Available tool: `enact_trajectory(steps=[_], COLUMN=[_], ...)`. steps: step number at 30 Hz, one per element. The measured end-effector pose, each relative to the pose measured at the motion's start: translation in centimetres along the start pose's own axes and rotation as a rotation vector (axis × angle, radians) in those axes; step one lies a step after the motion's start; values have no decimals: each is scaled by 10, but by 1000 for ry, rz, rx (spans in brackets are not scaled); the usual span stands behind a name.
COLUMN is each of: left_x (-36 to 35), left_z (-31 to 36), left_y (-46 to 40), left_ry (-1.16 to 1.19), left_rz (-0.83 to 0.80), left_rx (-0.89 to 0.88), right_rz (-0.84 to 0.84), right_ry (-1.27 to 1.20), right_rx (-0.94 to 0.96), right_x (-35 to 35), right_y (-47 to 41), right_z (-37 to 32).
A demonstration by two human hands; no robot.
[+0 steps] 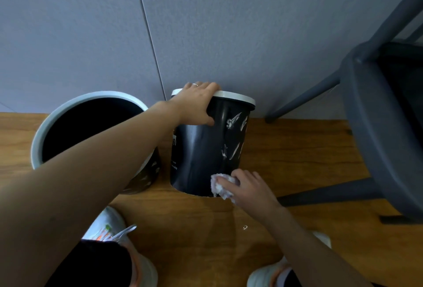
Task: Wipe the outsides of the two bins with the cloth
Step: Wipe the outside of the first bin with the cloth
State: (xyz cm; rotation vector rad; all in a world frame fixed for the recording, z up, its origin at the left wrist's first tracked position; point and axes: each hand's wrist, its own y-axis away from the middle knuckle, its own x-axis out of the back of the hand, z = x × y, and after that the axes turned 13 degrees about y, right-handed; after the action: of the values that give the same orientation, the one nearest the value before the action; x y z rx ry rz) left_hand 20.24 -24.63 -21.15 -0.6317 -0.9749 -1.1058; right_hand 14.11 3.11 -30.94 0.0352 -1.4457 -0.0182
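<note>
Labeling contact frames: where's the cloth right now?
Head view, lower centre: the cloth is bunched in the right hand, pressed against the lower side of the right-hand bin, just above the wooden floor.

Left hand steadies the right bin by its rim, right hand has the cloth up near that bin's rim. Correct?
Not quite. The left hand does grip the right bin at its white rim, but the right hand presses the cloth against the bin's wall low down, near its base by the floor. The head view shows it.
</note>
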Motion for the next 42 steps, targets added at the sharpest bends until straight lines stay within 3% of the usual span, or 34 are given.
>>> enact_trajectory(steps=[7, 11, 18, 27, 36, 40, 42], left_x=[2, 4, 6, 4, 5, 4, 3], left_z=[-6, -9, -10, -6, -10, -11, -14], left_y=[0, 3, 6, 5, 5, 5, 6], left_ry=[100, 139, 149, 129, 131, 120, 120], left_rz=[-21, -23, -29, -28, -33, -30, -22], left_rx=[130, 132, 133, 118, 130, 129, 141], right_rz=[-34, 21, -78, 11, -217, -124, -78], right_ry=[-201, -306, -488, -478, -469, -373, -400], right_rx=[-199, -252, -321, -408, -380, -325, -392], right_x=[5, 6, -1, -5, -4, -8, -5], right_y=[-7, -8, -1, -13, -12, -8, -13], right_z=[-12, -15, -23, -37, -50, -49, -41])
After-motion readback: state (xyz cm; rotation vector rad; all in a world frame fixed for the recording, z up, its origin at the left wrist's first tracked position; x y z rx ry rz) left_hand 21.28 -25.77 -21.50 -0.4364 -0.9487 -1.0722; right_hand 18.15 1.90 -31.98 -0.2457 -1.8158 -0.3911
